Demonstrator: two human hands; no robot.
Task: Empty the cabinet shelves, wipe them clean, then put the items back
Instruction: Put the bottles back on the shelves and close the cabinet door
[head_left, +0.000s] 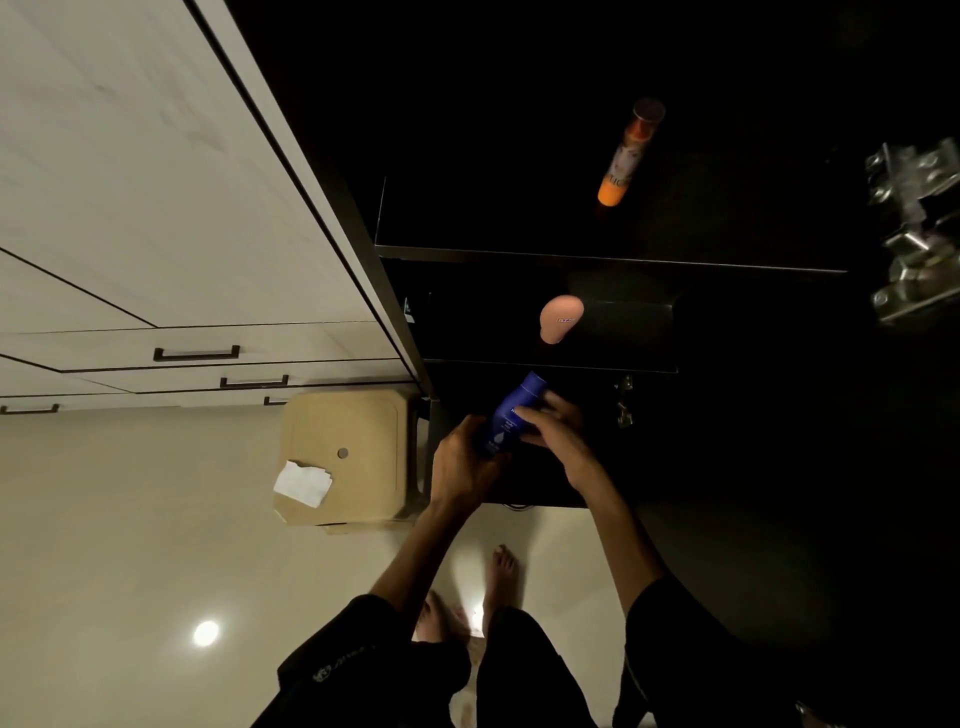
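- Blue bottle (511, 413) is showing a darker blue cap and small white print on its side; it is tilting, cap pointing up toward the cabinet (613, 257).
- Left hand (462, 462) is gripping the bottle at its lower end, and right hand (553, 428) is curling its fingers round the middle, in front of the lowest opening.
- Orange spray can (626, 153) is standing alone on the upper shelf.
- Pink tube (558, 318) is sitting alone on the shelf below, near its front edge.
- Beige stool (348, 457) is standing just left of the cabinet, carrying a white tissue (303, 483).
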